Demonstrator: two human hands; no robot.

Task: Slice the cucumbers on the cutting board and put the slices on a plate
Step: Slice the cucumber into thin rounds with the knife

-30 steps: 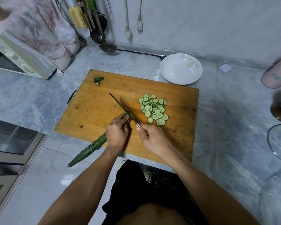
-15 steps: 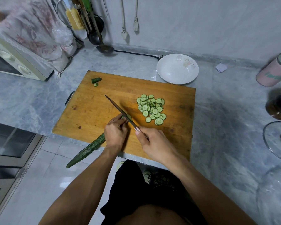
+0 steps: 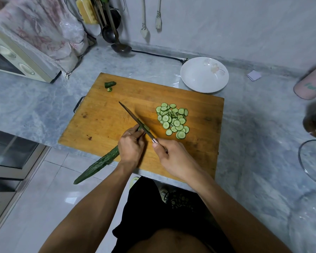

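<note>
Wooden cutting board carries the cucumber angled toward its near-left edge; left hand pins it, right hand grips the knife crosswise.

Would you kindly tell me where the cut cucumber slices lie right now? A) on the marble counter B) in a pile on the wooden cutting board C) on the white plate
B: the pale green cucumber slices sit heaped on the wooden cutting board; the white plate holds none.

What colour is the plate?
White, with a faint pink flower near its rim; seen in the head view.
</note>
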